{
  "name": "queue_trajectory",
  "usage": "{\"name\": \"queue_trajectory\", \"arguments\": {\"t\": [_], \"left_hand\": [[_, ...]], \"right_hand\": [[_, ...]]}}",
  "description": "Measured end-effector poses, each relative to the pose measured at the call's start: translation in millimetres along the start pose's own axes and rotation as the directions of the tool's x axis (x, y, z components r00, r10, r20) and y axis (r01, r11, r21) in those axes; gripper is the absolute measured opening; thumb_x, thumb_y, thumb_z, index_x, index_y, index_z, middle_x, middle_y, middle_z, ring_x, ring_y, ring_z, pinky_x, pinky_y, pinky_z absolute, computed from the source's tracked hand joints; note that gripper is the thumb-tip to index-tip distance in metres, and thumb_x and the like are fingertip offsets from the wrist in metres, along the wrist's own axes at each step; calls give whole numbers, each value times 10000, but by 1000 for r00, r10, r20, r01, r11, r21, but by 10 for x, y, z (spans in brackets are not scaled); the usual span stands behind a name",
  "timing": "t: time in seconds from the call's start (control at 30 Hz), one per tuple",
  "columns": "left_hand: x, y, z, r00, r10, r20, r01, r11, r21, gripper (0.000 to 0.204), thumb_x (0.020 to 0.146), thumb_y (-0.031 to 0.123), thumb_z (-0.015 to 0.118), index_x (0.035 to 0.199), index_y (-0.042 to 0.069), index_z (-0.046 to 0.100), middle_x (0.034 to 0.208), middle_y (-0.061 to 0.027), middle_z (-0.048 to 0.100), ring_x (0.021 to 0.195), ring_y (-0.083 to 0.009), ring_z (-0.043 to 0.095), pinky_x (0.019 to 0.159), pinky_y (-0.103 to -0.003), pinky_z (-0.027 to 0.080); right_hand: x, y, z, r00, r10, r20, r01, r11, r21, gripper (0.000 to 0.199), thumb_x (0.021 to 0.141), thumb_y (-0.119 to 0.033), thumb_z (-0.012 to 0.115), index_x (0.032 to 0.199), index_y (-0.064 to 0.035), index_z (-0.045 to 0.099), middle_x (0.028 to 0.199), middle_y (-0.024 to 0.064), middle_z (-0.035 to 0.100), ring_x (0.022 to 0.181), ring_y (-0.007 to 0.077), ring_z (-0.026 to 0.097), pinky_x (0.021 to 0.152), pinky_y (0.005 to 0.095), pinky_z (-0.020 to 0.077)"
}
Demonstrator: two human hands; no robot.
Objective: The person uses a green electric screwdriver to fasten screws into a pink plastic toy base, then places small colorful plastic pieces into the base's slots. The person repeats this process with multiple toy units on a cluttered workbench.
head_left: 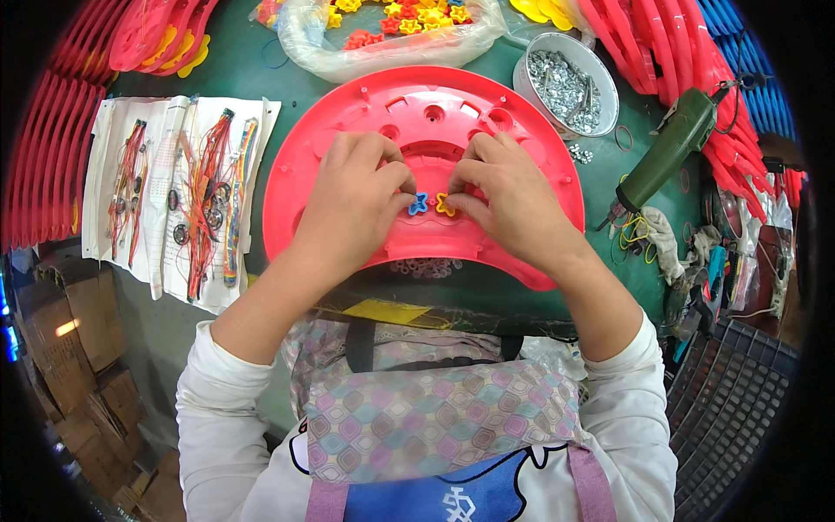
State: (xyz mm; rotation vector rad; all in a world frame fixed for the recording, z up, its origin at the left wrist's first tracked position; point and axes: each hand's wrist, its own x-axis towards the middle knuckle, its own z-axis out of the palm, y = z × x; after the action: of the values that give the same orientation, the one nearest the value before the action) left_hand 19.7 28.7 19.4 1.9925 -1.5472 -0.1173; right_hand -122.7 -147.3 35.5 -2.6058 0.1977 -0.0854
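Observation:
A red curved plastic panel (424, 80) with round recesses and pegs lies on the green table before me. Over its left half, my left hand (370, 187) pinches a small blue plastic star (418, 204) at its left edge. My right hand (500, 187) is closed in a pinch on a small yellow plastic star (446, 205). The two stars sit side by side, low in the middle of the panel. Whether they are fully seated on it I cannot tell. My fingers hide parts of the recesses behind them.
A plastic bag (304, 43) of coloured stars stands at the back. Right of it is a white bowl (609, 109) of small metal parts. A green electric screwdriver (674, 143) lies at the right. Bundled wires (209, 191) rest on white sheets at the left, near stacked red panels (61, 157).

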Motion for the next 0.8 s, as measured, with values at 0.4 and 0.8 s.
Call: {"name": "queue_trajectory", "arguments": {"t": [0.4,0.8], "left_hand": [[62,90,4,993,-88,82,88,996,10,124,809,66,753,904,43,676,1115,-102,565,1115,-332,494,996,-445,421],[110,131,39,994,-79,69,70,989,131,65,792,77,732,844,46,709,1085,-91,591,1093,-334,514,920,-472,472]], "right_hand": [[-32,12,19,987,-44,-157,51,998,42,171,806,-104,788,929,-37,690,990,96,577,985,287,560,863,417,474],[-806,1061,-561,199,325,-924,-143,943,301,428,1025,-217,657,1346,29,518,1232,134,605,1060,204,603,913,324,485]]}}
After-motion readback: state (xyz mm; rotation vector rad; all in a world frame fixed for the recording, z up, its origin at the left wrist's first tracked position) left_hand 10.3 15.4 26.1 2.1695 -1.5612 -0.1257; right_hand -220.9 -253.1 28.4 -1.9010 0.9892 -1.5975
